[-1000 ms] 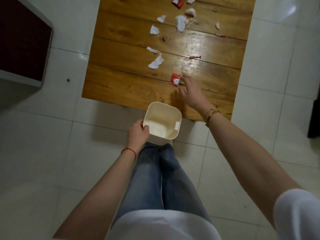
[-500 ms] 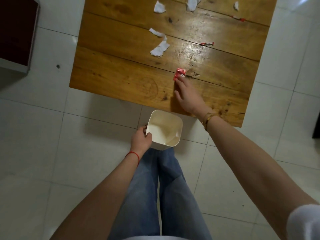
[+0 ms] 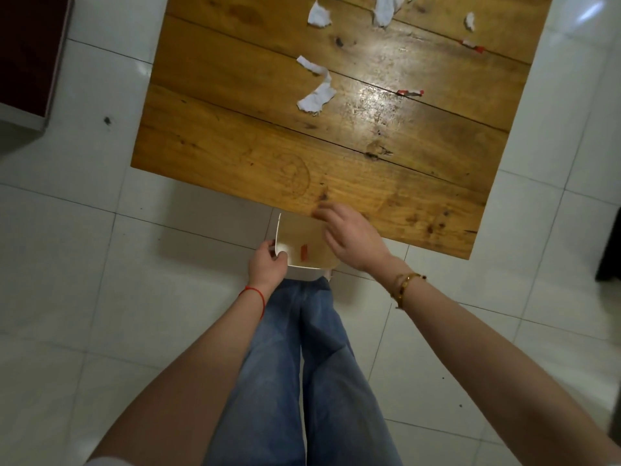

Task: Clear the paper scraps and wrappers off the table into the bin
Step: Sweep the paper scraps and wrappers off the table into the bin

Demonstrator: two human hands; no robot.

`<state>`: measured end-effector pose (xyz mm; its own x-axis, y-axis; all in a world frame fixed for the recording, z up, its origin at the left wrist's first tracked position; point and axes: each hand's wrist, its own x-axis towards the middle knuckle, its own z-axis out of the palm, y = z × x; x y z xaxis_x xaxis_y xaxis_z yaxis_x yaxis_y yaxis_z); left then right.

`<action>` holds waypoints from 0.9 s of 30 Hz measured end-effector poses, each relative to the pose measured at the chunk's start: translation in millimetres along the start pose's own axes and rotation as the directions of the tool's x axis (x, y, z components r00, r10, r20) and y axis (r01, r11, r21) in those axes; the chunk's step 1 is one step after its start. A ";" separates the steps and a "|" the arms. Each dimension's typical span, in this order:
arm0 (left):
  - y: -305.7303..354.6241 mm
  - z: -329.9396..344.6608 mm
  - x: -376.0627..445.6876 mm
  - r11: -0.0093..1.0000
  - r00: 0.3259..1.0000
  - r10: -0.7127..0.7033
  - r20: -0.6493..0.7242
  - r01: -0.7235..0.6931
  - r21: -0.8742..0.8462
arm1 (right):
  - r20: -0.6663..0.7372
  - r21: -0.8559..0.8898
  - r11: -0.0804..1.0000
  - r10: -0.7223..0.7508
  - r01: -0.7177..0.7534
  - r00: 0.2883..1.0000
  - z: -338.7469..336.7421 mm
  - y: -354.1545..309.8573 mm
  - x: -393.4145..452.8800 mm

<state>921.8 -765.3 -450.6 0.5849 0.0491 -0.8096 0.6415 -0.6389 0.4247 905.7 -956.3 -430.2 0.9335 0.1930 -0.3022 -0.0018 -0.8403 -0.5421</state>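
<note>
My left hand (image 3: pixel 267 265) grips the left rim of a small white bin (image 3: pixel 299 273), held just under the near edge of the wooden table (image 3: pixel 235 156). A red wrapper (image 3: pixel 304 252) lies inside the bin. Above the bin's right side my right hand (image 3: pixel 353 237) hovers with its fingers spread, holding nothing. On the table lie white paper scraps: a long torn strip (image 3: pixel 317 87) in the middle, a piece (image 3: pixel 319 15) further back and others (image 3: pixel 384 8) at the far edge. Two thin red wrapper bits (image 3: pixel 409 92) (image 3: pixel 472 44) lie to the right.
White floor tiles (image 3: pixel 84 264) surround the table. A dark red cabinet with a white frame (image 3: pixel 30 52) stands at the left. A dark object (image 3: pixel 610 264) shows at the right edge. My legs in blue jeans (image 3: pixel 302 364) are below the bin.
My right hand slid the red wrapper from the table's middle to the near edge and let it drop into the bin. The bin moved up under the table edge.
</note>
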 end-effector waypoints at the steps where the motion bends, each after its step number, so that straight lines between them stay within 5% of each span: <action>1: 0.0 -0.9 1.3 1.000 1.000 0.001 0.002 -0.001 0.001 | -0.048 -0.003 0.999 0.050 -0.050 0.998 -6.0 3.4 11.6; 8: 3.5 -4.6 11.0 1.000 1.000 0.017 0.016 -0.017 0.016 | -0.121 -0.042 0.973 0.222 -0.229 0.967 -53.4 30.3 117.3; 15: 4.4 -3.5 14.0 0.999 0.999 0.037 0.013 -0.038 0.038 | -0.017 -0.079 0.962 0.260 -0.261 0.965 -62.7 40.8 170.9; 21: 6.5 -3.6 9.9 0.999 0.999 0.035 0.028 -0.036 0.037 | 0.036 -0.161 0.987 0.001 0.005 0.999 -27.6 21.8 105.4; 27: 7.4 3.7 1.9 0.997 0.998 0.051 0.035 -0.053 0.059 | 0.244 -0.082 0.971 -0.197 0.223 0.949 19.1 9.5 3.5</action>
<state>925.8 -772.8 -450.4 0.5990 -0.0101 -0.8007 0.5793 -0.6849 0.4420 902.1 -953.9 -451.4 0.7991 0.4727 -0.3716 0.2359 -0.8149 -0.5294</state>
